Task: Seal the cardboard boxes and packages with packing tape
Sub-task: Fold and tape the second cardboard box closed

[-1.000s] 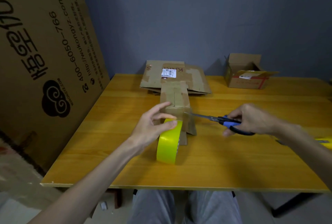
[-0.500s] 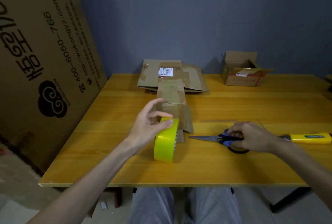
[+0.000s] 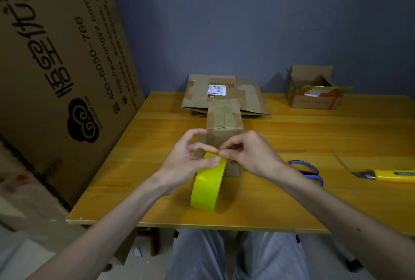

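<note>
Where the hands meet: the top of the yellow tape roll [image 3: 207, 186], which stands on its edge on the table [image 3: 134, 178] near the front edge, just in front of the small cardboard box [image 3: 224, 117].
Left hand [image 3: 186, 162]: grasps the roll from the left, with the thumb pressed on the top of the yellow band and the other fingers curved toward its far side.
Right hand [image 3: 249, 156]: thumb and forefinger are pinched together on the roll's top, right beside the left thumb, and the other fingers are curled. Whether a loose tape end lies between the fingertips cannot be told.
Small cardboard box: upright, with its top flaps closed under strips of brown tape. Its lower front is hidden behind the hands and the roll.
Flattened cardboard [image 3: 226, 93]: lies behind the small box at the table's far side and carries a white barcode label.
Open box [image 3: 314, 99]: sits at the far right of the table with its flaps up, well apart from the hands.
Scissors [image 3: 313, 174]: blue-handled, flat on the table just beside the right wrist, which covers the blades.
Utility knife [image 3: 390, 175]: yellow, lying flat to the right of the scissors.
Large cardboard sheet [image 3: 56, 66]: leans beside the table's left side and has black print on it.
Grey trousers [image 3: 235, 257]: below the table's front edge.
</note>
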